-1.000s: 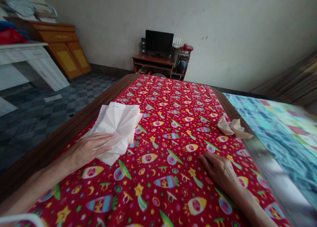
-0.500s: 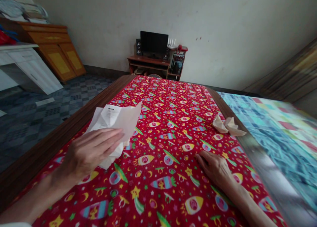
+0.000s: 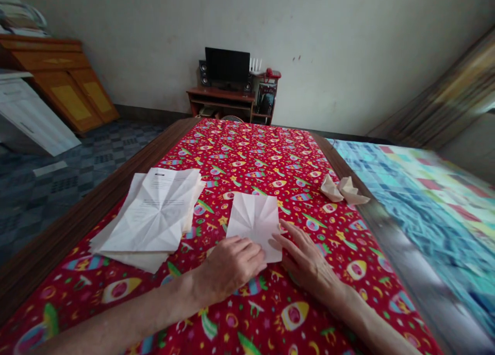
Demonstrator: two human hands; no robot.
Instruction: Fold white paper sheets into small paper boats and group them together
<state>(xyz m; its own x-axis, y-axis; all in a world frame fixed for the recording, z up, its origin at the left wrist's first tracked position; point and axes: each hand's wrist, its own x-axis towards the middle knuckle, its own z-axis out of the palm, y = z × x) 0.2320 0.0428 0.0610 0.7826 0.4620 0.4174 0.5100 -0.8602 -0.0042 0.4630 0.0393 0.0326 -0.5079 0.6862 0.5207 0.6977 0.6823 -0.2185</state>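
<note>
A creased white sheet of paper (image 3: 253, 215), with fold lines fanning out from its middle, lies before me on the red patterned cloth (image 3: 247, 148). At its lower left corner my left hand (image 3: 234, 264) is closed on the edge, fingers together; the thumb is mostly hidden. Along the right edge rests my right hand (image 3: 303, 254), fingers stretched and apart, the tips touching the paper. To the left is a loose stack of creased, partly printed sheets (image 3: 154, 210).
Folded cream paper shapes (image 3: 344, 190) sit near the table's right edge. A bed with a blue patterned cover (image 3: 410, 215) adjoins that side. Beyond the table's far end stand a monitor (image 3: 227, 65) and a small desk (image 3: 220, 96). Wooden cabinets (image 3: 77, 86) are at left.
My left hand has brought one sheet from the stack to the middle of the cloth. My right hand has moved left to the sheet's edge. The view has shifted slightly right.
</note>
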